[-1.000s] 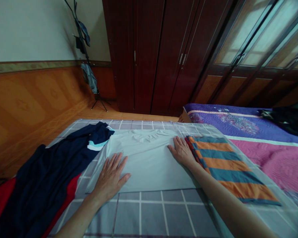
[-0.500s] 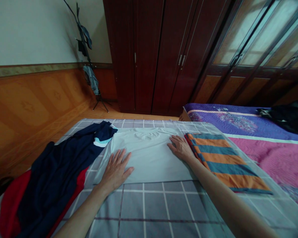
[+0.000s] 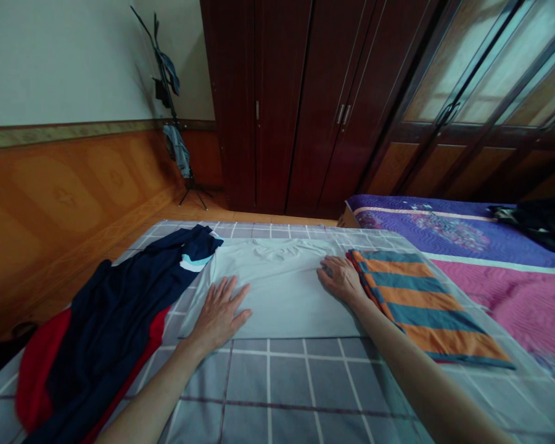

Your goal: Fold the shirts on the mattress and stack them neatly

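A white T-shirt (image 3: 277,290) lies spread out on the grey checked bed sheet (image 3: 287,376), its neckline at the far edge. My left hand (image 3: 219,314) rests open on the left part of this shirt, fingers spread. On its right side lies my right hand (image 3: 341,280), palm down, the fingers a little bent and no fabric visibly lifted. Just right of that hand is a folded orange-and-teal striped garment (image 3: 425,296), with a red edge showing beneath. Left of the shirt lies a crumpled navy and red garment (image 3: 115,314) with a white and light-blue trim.
Beyond the bed stand dark red wardrobes (image 3: 277,123). A coat rack (image 3: 176,117) with hanging items is in the far left corner. At the right, a second surface has a purple and pink cover (image 3: 481,271) and a dark bundle of cloth (image 3: 546,222).
The view has shifted slightly, so the scene sits a little further right. My right fingers are bent a little more on the shirt; my left hand stays flat in place.
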`<move>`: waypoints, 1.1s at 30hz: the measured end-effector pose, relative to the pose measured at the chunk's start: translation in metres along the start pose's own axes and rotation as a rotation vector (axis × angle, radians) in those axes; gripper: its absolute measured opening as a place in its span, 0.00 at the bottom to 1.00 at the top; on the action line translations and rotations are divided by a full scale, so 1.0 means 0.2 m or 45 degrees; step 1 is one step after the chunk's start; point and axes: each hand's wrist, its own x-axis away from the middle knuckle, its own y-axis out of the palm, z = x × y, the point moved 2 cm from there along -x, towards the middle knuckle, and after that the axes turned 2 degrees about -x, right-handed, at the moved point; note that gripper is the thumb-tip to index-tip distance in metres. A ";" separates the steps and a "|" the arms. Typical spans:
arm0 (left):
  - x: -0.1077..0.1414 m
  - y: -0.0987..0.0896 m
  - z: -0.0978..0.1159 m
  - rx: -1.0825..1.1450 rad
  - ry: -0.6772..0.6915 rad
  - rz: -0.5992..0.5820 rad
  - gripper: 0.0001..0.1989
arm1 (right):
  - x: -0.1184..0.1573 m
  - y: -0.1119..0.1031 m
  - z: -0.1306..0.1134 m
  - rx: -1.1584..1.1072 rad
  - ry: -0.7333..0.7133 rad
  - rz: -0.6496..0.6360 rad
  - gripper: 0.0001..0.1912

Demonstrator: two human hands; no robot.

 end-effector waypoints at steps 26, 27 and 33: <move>0.00 0.03 -0.01 -0.028 0.055 0.117 0.28 | -0.22 0.10 -0.61 -0.128 -0.299 -0.457 0.29; 0.00 0.03 -0.01 -0.029 0.057 0.119 0.28 | -0.21 0.10 -0.61 -0.132 -0.310 -0.468 0.30; 0.00 0.04 -0.02 -0.018 0.079 0.155 0.29 | 0.06 0.01 -0.37 -0.030 -0.193 -0.425 0.30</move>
